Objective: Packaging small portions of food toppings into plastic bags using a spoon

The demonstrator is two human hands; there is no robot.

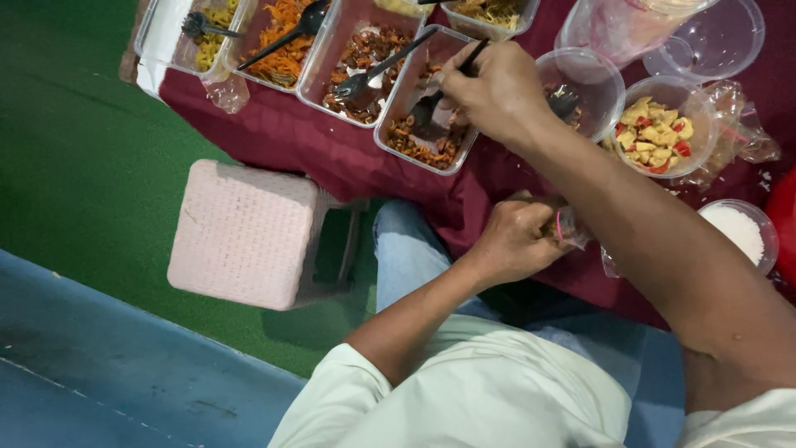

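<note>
Across the top of the frame, on the maroon cloth (290, 133), we see clear trays of food. Our right hand (497, 91) pinches a black fork (439, 99) over the brown-filled tray (427, 124); at centre, our left hand (518, 241) curls tight around a small plastic bag (568, 228).

Clear plastic food tubs crowd a dark red tablecloth. A rectangular tub of brown fried bits (427, 108) sits at the near edge, beside a matching tub of dark brown food (362, 60), one of orange shreds (282, 37) and one of yellow noodles (199, 33). To the right, a round tub of yellow chunks (659, 133) stands above a smaller round tub of white grains (738, 232). A small clear plastic bag (568, 228) lies under the left hand (518, 241).
</note>
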